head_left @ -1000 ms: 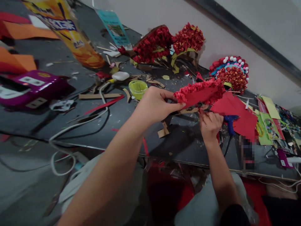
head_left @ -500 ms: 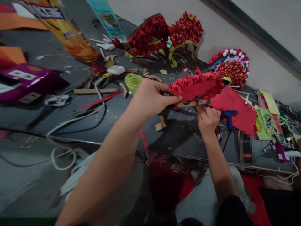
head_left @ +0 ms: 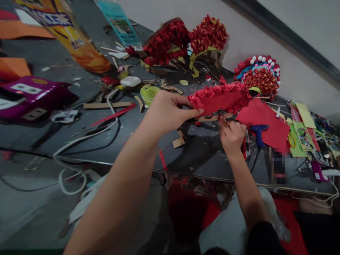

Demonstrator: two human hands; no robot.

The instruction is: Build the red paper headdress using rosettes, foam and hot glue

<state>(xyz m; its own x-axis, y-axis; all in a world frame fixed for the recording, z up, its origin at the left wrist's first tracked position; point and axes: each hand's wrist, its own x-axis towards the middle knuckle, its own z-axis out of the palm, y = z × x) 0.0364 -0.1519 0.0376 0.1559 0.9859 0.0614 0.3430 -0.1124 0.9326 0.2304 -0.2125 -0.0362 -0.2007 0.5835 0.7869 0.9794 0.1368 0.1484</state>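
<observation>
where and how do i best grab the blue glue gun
Probably by the handle, coming from the near table edge: the blue glue gun lies at the edge of the red paper, handle toward you, nozzle pointing right. Your right hand is the closer one.

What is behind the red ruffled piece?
Beyond the red ruffled piece, a white-beaded decoration shows past its right end. What the piece itself covers can't be seen.
</observation>
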